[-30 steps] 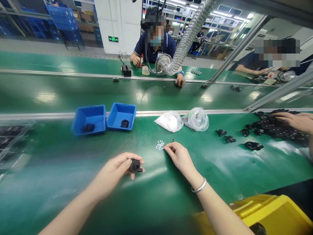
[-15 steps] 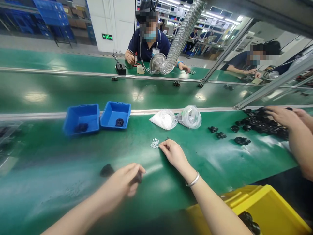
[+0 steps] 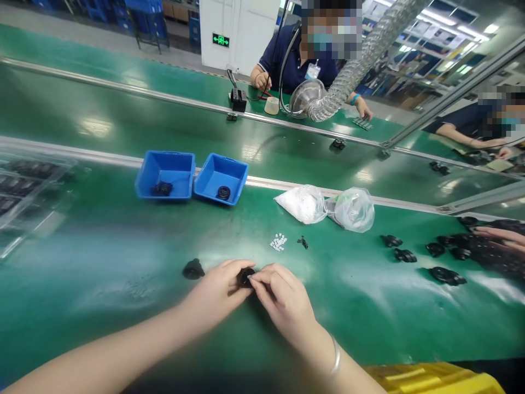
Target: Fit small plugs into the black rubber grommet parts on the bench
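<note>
My left hand [image 3: 219, 287] is closed around a black round plastic part [image 3: 245, 276] with its opening turned up. Against that opening, my right hand [image 3: 285, 298] pinches a tiny white piece [image 3: 249, 278], mostly covered by the fingertips. A second black plastic part [image 3: 193, 268] sits on the green mat just left of my left hand. Beyond my hands lie a scatter of small white pieces [image 3: 278, 242] and, to its right, a little heap of tiny black pieces [image 3: 302, 242].
Two blue bins [image 3: 164, 174] with black items stand along the rail, beside two plastic bags [image 3: 303, 205]. Black parts [image 3: 447, 275] and a co-worker's hand [image 3: 502, 235] are at right. A yellow crate [image 3: 435, 378] is low right; clear trays [image 3: 30, 186] are left.
My right hand has come back from the white pieces to the black part in my left hand, now pinching one small white piece. The camera view has shifted and tilted.
</note>
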Motion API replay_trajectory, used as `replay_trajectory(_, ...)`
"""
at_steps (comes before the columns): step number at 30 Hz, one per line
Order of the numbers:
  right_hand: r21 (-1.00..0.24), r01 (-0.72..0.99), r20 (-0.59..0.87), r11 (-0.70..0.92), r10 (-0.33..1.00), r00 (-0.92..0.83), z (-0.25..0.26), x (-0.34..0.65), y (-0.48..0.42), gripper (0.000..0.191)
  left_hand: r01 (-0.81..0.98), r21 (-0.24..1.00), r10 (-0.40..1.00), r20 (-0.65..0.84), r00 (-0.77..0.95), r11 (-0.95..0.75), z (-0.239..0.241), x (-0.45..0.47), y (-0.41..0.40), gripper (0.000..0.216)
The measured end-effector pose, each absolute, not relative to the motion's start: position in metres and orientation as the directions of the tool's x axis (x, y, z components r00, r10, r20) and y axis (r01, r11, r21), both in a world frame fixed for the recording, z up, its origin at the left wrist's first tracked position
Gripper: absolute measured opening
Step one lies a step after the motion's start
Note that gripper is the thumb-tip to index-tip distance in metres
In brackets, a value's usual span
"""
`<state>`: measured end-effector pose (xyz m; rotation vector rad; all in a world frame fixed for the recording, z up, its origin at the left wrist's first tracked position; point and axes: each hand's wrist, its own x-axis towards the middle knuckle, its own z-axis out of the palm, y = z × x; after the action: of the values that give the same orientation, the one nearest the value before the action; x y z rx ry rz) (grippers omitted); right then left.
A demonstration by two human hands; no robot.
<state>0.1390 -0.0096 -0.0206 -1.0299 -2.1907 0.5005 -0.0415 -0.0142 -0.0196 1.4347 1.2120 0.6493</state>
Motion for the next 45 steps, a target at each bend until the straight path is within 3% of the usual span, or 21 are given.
replay_trajectory(7,-0.207,0.633,0.419,0.746,0.652,-0.632,-0.033,0.134,-0.017,0.017,0.433,0.901,0.927,-0.134,0.349,-0.033,-0.025,-0.044,-0.016,0.046)
replay_trajectory(13,-0.031,0.593,0.400,0.804,0.554,-0.730,-0.023,0.132,-0.018,0.017,0.478,0.870,0.922,-0.078,0.379,-0.122,-0.028,-0.046,-0.017,0.047)
replay_trajectory(17,-0.051,0.594,0.392,0.803,0.563,-0.728,-0.021,0.129,-0.019,0.019,0.485,0.853,0.911,-0.029,0.411,-0.192,-0.031,-0.046,-0.018,0.049)
replay_trajectory(20,-0.092,0.610,0.370,0.787,0.596,-0.713,-0.020,0.126,-0.019,0.017,0.483,0.864,0.921,-0.062,0.385,-0.144,-0.030,-0.046,-0.017,0.048)
replay_trajectory(24,-0.327,0.589,0.412,0.739,0.672,-0.615,-0.016,0.139,-0.006,0.012,0.419,0.908,0.920,-0.164,0.355,0.000,-0.025,-0.044,-0.016,0.040)
replay_trajectory(27,-0.478,0.697,0.449,0.535,0.831,-0.329,-0.015,0.169,0.014,0.009,0.338,0.936,0.901,-0.229,0.368,0.100,-0.023,-0.041,-0.015,0.039)
replay_trajectory(29,-0.464,0.808,0.406,0.363,0.898,-0.171,-0.019,0.193,0.026,0.010,0.316,0.934,0.883,-0.283,0.374,0.165,-0.023,-0.040,-0.016,0.041)
replay_trajectory(32,-0.401,0.889,0.297,0.222,0.949,-0.103,-0.030,0.218,0.038,0.014,0.302,0.927,0.859,-0.332,0.389,0.222,-0.024,-0.039,-0.016,0.042)
replay_trajectory(45,-0.312,0.925,0.321,0.217,0.940,-0.113,-0.044,0.214,0.052,0.021,0.299,0.928,0.858,-0.332,0.393,0.222,-0.024,-0.038,-0.016,0.039)
